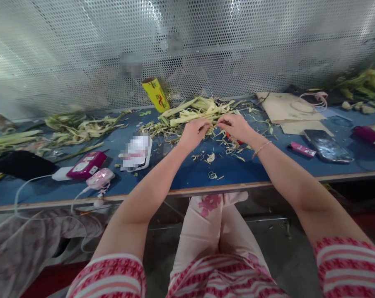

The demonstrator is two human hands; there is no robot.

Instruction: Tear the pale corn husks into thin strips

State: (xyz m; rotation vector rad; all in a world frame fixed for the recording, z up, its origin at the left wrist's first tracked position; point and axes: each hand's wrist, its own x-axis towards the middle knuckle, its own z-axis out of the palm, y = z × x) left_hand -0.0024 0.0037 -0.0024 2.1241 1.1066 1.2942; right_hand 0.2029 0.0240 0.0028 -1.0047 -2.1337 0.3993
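Observation:
My left hand and my right hand meet over the blue table, fingers curled and pinched together on a pale green leaf strip between them. Just beyond lies a pile of pale green stalks and leaf strips. A red object shows partly under my right hand. Small curled scraps lie on the table in front of my hands.
A yellow roll leans at the perforated metal wall. More leaf strips lie at left. Pink devices with white cables sit near the front left edge. A phone, brown paper and a pink item are at right.

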